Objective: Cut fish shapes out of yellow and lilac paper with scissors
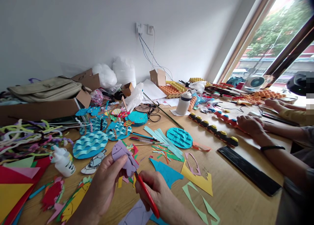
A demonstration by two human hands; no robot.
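Between thumb and fingers, my left hand (109, 172) pinches a purple paper fish (120, 150) with a drawn eye and fin lines. A strip of red shows along the fish's right side. Red-handled scissors (148, 195) are gripped in my right hand (157, 187), their blades at the fish's lower right edge. How far the blades are apart I cannot make out. Below my hands lies a purple sheet (137, 215) with drawn outlines, partly hidden. Cut paper fish in yellow (76, 202) and red (52, 194) lie left of my left wrist.
Blue scraps (166, 172) and yellow scraps (198, 179) lie to the right. White glue bottles (62, 161), wavy blue paper discs (90, 143) and pipe cleaners (31, 140) stand or lie left. A white bottle (183, 103) stands farther back. Another person's hands (250, 125) work at right beside a black slab (249, 169).
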